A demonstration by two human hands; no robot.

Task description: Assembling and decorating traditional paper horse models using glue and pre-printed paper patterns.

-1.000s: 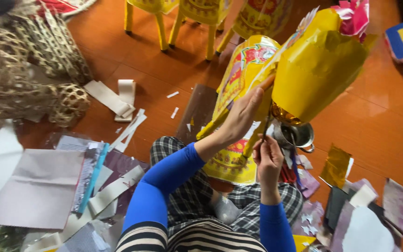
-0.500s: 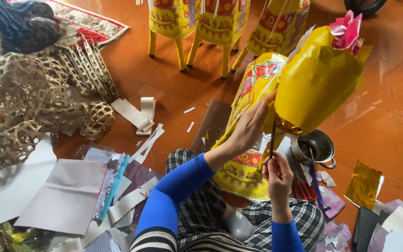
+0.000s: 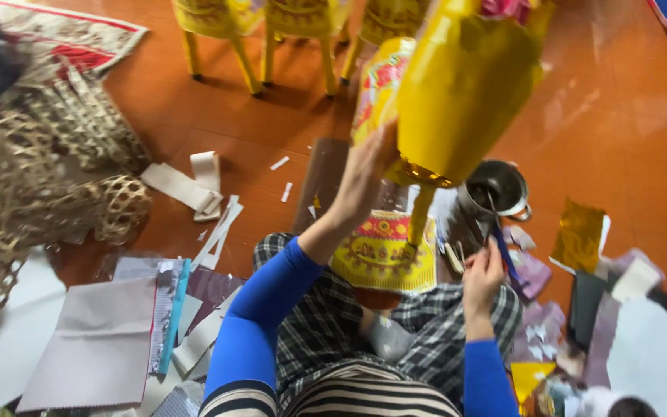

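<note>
Over the lap, the left hand (image 3: pixel 364 174) lies flat and open against a raised yellow foil figure (image 3: pixel 461 93), steadying it. The right hand (image 3: pixel 484 274) pinches a thin tool beside the figure's leg (image 3: pixel 420 216), seemingly fixing foil; pressing the covering smooth calls for care.

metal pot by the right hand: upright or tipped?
Upright. The metal pot sits on the orange floor with its open mouth facing up, a stick resting inside; contents cannot be told.
</note>
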